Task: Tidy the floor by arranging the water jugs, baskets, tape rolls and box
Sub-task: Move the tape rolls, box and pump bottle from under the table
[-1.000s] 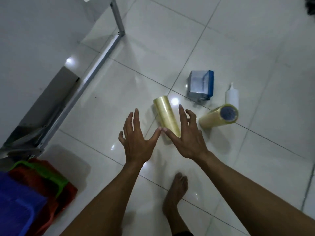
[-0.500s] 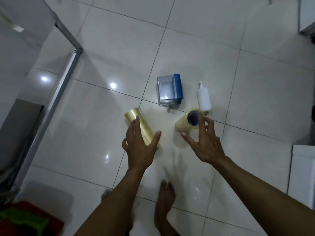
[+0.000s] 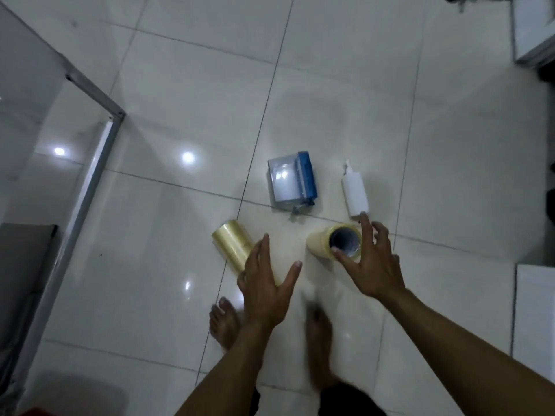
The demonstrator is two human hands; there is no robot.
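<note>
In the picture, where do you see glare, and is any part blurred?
Head view: bright lamp reflections on the glossy floor, also glare on the clear box; the right foot is motion-blurred; the tape rolls stay fairly sharp; straight tile lines curve, wide-angle distortion.

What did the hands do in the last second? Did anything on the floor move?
Both hands started together over the left yellow tape roll. The right hand moved across to the right yellow tape roll and now spreads its fingers round that roll's end. The left hand stayed over the left roll, open. The rolls, the clear box with a blue side and the white bottle seem unmoved.
</note>
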